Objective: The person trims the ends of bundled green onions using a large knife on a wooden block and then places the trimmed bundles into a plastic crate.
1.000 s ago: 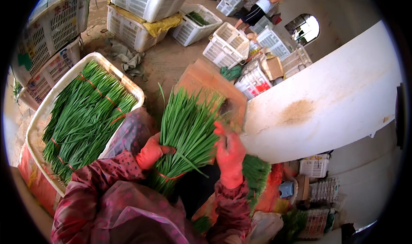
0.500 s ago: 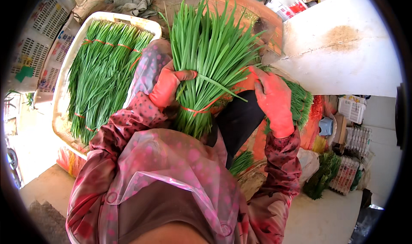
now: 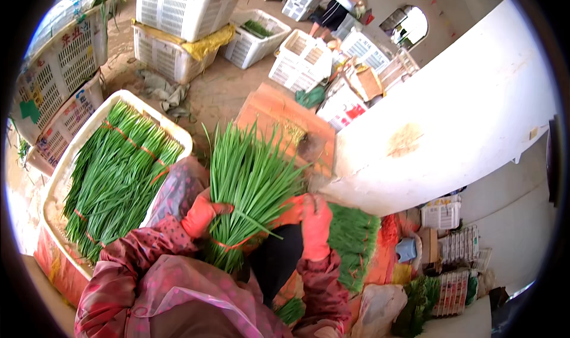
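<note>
My left hand (image 3: pixel 202 215), in a coral-red rubber glove, is closed around the side of a fanned-out bunch of green garlic chives (image 3: pixel 252 174). The bunch stands over my lap, leaf tips pointing away from me. A thin red band (image 3: pixel 231 245) circles its lower end, and one loose leaf sticks out across it to the right. Just right of the bunch is my right hand (image 3: pixel 316 225), gloved alike, its fingers curled together; what they pinch, if anything, cannot be made out. On my left, a cream plastic tub (image 3: pixel 52 216) holds several red-banded chive bundles (image 3: pixel 116 171).
More chives (image 3: pixel 353 240) lie right of my right hand. An orange-red board (image 3: pixel 261 109) is ahead, beside a large white curved panel (image 3: pixel 439 124). White crates (image 3: pixel 178 11) stand stacked beyond, and a person (image 3: pixel 341 8) is far off. A blue container (image 3: pixel 407 250) sits at right.
The view has tilted up and shifted, showing more floor and crates beyond. My left hand keeps hold of the chives. My right hand's fingers are curled in more, still beside the bunch.
</note>
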Demonstrator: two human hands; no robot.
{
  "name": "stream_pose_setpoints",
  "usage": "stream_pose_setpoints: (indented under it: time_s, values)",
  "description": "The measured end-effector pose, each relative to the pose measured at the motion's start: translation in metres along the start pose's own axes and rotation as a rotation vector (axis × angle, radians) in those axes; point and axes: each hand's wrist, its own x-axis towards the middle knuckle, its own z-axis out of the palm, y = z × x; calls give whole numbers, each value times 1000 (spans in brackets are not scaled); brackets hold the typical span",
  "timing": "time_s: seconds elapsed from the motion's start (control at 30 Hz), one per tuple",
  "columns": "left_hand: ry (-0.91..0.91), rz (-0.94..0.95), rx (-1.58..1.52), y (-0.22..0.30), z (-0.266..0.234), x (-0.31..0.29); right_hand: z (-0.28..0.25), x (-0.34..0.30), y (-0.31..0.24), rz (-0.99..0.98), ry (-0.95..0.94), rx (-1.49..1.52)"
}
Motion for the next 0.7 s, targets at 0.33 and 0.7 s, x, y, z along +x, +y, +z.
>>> stream_pose_setpoints:
  time_s: [0.33,0.7]
  values:
    - [5,27,84,-6,-4,3,74,-21,5,-473,-427,-803]
    - [91,25,-69,4,0,-7,-40,33,110,158,-184,-872]
